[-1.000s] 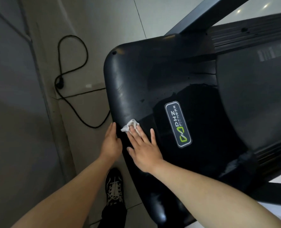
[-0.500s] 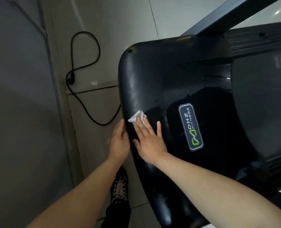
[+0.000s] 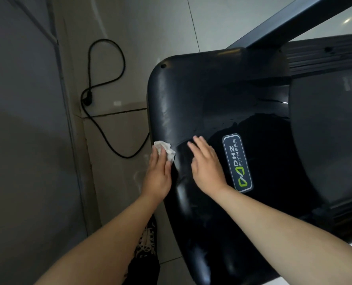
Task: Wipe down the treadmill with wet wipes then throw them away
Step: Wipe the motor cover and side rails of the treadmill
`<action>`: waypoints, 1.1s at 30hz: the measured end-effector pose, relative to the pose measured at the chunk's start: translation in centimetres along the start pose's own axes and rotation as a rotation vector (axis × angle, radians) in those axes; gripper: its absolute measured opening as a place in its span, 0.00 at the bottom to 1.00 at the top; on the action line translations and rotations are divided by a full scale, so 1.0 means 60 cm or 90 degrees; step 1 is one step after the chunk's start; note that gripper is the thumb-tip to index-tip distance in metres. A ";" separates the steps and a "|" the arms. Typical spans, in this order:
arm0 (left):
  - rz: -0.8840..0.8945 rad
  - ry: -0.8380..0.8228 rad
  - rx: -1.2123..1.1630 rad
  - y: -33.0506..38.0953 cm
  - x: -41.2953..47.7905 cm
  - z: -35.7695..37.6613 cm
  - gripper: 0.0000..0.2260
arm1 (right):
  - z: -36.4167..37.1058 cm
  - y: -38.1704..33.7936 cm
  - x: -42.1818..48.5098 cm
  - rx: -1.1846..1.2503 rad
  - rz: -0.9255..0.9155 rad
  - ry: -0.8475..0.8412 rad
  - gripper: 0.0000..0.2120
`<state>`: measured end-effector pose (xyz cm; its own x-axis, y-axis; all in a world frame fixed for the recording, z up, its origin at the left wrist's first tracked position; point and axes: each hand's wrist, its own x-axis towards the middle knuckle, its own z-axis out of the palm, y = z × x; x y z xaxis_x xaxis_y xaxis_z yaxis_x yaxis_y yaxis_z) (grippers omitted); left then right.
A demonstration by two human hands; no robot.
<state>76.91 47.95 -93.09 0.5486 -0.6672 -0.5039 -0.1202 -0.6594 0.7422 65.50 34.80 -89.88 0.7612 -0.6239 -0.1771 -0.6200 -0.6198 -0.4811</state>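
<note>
Where the tiled floor meets a grey wall, the black treadmill fills the right side, its glossy motor cover nearest and the grey belt beyond it. A black power cord loops on the tiles left of the cover. The right hand lies flat on the cover with fingers straight, holding nothing, just left of the DHZ Fitness badge. The left hand presses extended fingers onto the crumpled white wet wipe, which sits against the cover's left edge. A dark laced shoe shows between the forearms.
</note>
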 end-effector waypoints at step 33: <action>-0.068 0.068 0.026 0.033 -0.017 0.046 0.23 | -0.007 -0.034 0.098 -0.084 0.166 -0.007 0.30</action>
<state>73.83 46.36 -92.33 0.6451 -0.5530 -0.5273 -0.0891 -0.7398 0.6669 71.18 32.20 -89.59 0.5738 -0.7662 -0.2894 -0.8142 -0.4954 -0.3027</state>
